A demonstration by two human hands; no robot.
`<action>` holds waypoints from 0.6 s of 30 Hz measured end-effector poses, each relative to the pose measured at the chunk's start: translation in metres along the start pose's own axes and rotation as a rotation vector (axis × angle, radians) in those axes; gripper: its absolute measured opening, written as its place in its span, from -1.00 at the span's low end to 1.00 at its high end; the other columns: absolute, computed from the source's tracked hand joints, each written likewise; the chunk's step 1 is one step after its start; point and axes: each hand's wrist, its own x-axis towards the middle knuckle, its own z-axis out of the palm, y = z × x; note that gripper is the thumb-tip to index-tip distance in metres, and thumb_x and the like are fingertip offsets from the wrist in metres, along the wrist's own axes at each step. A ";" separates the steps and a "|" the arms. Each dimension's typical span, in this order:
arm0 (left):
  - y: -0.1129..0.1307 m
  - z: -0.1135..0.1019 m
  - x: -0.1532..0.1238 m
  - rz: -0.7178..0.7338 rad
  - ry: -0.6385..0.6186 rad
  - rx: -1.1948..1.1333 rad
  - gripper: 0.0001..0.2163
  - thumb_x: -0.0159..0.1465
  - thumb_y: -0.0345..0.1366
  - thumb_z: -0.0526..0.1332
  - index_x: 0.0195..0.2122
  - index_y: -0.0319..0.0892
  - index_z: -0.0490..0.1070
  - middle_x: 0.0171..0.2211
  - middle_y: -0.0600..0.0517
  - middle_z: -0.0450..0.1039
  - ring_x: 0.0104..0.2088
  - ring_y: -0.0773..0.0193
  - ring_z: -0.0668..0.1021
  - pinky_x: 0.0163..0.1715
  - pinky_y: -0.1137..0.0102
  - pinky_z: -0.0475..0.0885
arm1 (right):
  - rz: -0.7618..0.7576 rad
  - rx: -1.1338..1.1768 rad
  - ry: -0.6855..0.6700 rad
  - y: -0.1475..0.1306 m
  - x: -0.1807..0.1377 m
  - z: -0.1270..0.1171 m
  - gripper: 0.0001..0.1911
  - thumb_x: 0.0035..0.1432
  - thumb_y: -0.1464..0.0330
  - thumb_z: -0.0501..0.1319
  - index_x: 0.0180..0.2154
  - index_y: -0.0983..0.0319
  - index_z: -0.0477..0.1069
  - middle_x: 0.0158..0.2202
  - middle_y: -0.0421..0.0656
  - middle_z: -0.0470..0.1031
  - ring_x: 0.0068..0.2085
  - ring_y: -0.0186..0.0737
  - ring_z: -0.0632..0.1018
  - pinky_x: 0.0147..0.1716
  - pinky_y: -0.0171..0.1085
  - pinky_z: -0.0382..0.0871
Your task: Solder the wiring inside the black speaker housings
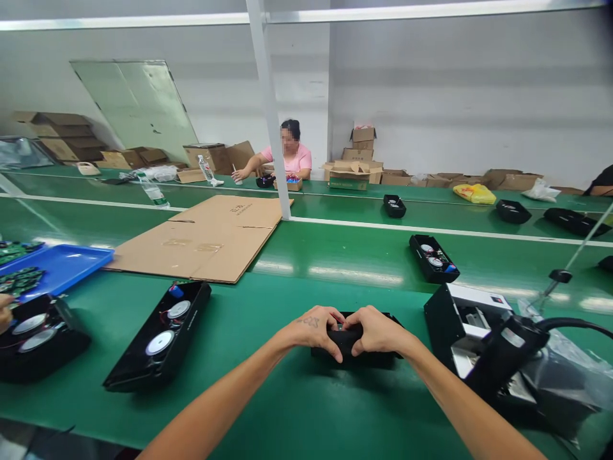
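Note:
Both my hands grip one black speaker housing [348,342] lying on the green table straight in front of me. My left hand [313,329] curls over its left half, fingers wrapped down its front. My right hand [378,331] curls over its right half the same way, and the thumbs nearly meet in the middle. Most of the housing is hidden under my hands. An open black speaker shell [160,335] with two round drivers lies to the left, apart from my hands.
A black tool on a cable [502,354] rests on a black-and-white box [472,313] at my right. A blue tray [57,268] of circuit boards and another speaker shell [33,338] sit far left. Flat cardboard [205,236] lies ahead. More shells ride the belt [433,259]. A person in pink [290,153] sits opposite.

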 end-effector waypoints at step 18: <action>0.004 -0.006 0.002 -0.004 -0.061 -0.008 -0.65 -0.10 -0.01 0.62 -0.58 -0.10 0.57 0.09 0.13 0.65 -0.04 0.10 0.63 -0.22 0.41 0.44 | -0.022 -0.065 0.054 -0.013 -0.010 0.009 -0.57 -0.04 0.37 0.53 -0.05 0.14 0.74 -0.37 -0.19 0.67 -0.42 -0.19 0.51 -0.47 -0.27 0.13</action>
